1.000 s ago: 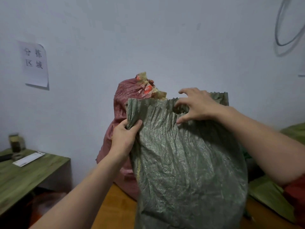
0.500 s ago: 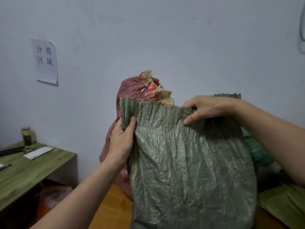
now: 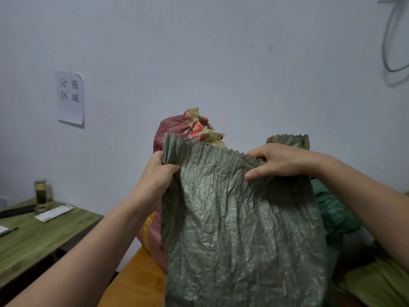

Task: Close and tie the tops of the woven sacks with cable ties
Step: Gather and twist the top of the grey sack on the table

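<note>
A crumpled green woven sack (image 3: 239, 229) stands upright in front of me, its top edge open and wavy. My left hand (image 3: 157, 173) grips the sack's upper left corner, fingers curled round the fabric. My right hand (image 3: 276, 161) pinches the top edge further right, thumb in front and fingers behind. A corner of the sack's far side (image 3: 287, 140) sticks up behind my right hand. No cable tie is in view.
A red woven sack (image 3: 174, 131) with a bunched top stands behind the green one against the wall. More green sacks (image 3: 332, 211) lie at the right. A green wooden table (image 3: 39, 238) with a jar and papers is at the left. An orange surface (image 3: 137, 280) lies below.
My left hand has tightened its hold on the sack's left corner and gathered fabric. My right hand has slid along the top edge, lowering it; the view shifted slightly.
</note>
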